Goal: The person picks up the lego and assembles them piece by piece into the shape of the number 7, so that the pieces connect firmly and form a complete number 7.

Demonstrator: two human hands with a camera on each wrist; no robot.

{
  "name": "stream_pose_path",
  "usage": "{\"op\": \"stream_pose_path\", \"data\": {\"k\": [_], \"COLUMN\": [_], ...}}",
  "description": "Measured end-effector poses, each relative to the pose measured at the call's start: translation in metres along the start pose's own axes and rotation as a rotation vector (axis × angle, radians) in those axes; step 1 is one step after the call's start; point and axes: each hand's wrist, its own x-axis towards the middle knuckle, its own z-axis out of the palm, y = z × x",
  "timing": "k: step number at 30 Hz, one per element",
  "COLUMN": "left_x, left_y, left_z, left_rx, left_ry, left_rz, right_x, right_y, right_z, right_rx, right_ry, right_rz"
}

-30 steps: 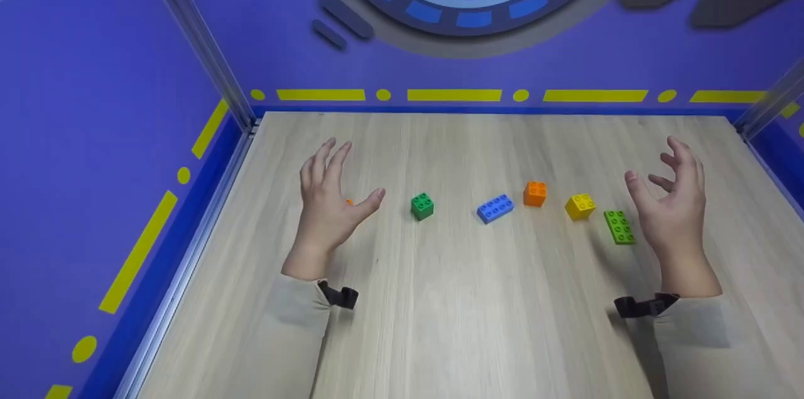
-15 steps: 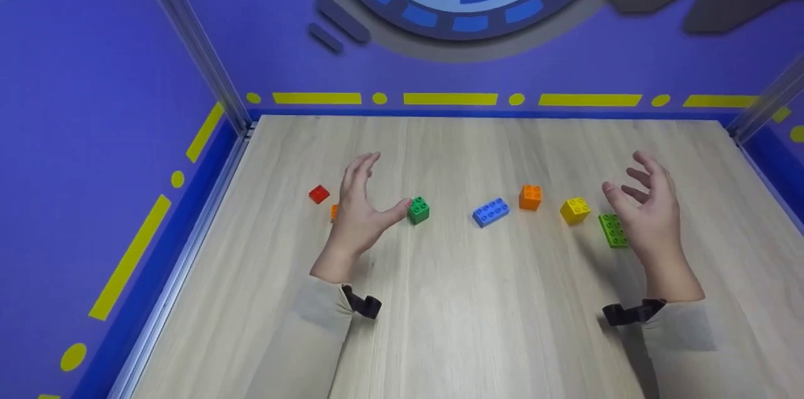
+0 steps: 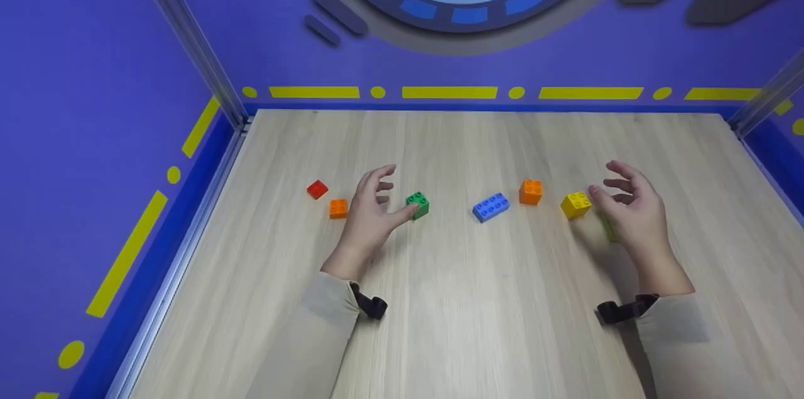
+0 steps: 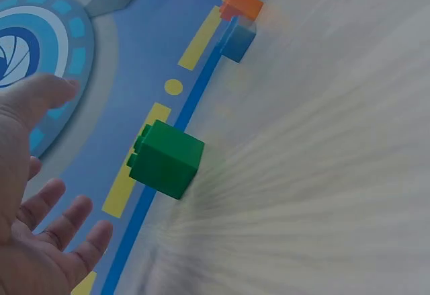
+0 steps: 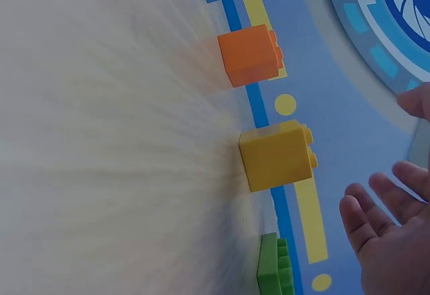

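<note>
My left hand (image 3: 369,220), thumb and fingers spread apart, hovers beside the dark green toy brick (image 3: 422,208); in the head view its thumb overlaps that brick's edge. The left wrist view shows a gap between the fingers and the green brick (image 4: 168,160). My right hand (image 3: 637,223) is just right of the yellow brick (image 3: 575,205), its fingers loosely bent. Nothing is in its grasp, and the yellow brick (image 5: 275,157) stands apart from the fingers in the right wrist view. Behind this hand, a light green brick (image 3: 609,229) is mostly hidden.
Between the hands lie a blue brick (image 3: 491,207) and an orange brick (image 3: 531,192). Left of my left hand are a smaller orange brick (image 3: 338,209) and a red one (image 3: 317,190). A wooden tabletop (image 3: 440,323) meets blue panels (image 3: 188,22) at the back and sides.
My left hand has moved right to the green brick, uncovering the red and left orange bricks. My right hand has moved left towards the yellow brick, covering most of the light green one.
</note>
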Motion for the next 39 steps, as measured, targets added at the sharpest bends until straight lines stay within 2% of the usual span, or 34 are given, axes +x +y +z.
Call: {"op": "stream_pose_path", "data": {"k": [10,14,22,30,39], "left_x": [0.003,0.003,0.002,0.002,0.002], "left_y": [-0.011,-0.014,-0.018,-0.018,-0.021], "left_z": [0.011,0.015,0.020,0.020,0.018], "left_rx": [0.050,0.079,0.111,0.087,0.048], "left_ry": [-0.030,-0.033,-0.029,-0.022,0.018], "left_rz": [-0.068,-0.077,-0.101,-0.089,-0.072], "right_x": [0.006,0.005,0.003,0.000,-0.003], "right_y": [0.000,0.002,0.005,0.007,-0.001], "right_z": [0.001,0.003,0.006,0.010,0.016], "right_rx": [-0.156,-0.230,-0.281,-0.309,-0.259], "right_ry": [-0.138,-0.161,-0.151,-0.148,-0.105], "right_rz": [-0.017,-0.015,0.026,0.012,-0.014]}}
